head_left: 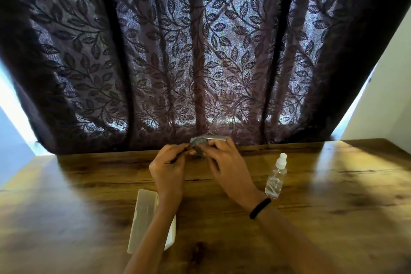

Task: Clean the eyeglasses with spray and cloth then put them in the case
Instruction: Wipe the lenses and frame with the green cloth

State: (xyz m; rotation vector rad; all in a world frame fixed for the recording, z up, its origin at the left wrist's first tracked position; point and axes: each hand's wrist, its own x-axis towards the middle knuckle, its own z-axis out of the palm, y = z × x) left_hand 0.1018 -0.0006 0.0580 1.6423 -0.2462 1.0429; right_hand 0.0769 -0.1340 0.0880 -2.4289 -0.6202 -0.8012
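Both hands are raised over the far middle of the wooden table [89, 218]. My left hand [168, 168] and my right hand [225, 162] together hold the eyeglasses [214, 137], with a grey cloth [196, 145] bunched between the fingers around one lens. The glasses have a clear, pale frame that is hard to make out against the curtain. A clear spray bottle [275, 177] with a white cap stands upright just right of my right wrist. An open white glasses case [144, 218] lies near the front, partly hidden under my left forearm.
A dark leaf-patterned curtain [200, 51] hangs directly behind the table's far edge. A white wall [382, 100] rises at the right. A black band [260, 208] circles my right wrist. Sunlit patches fall on both table ends.
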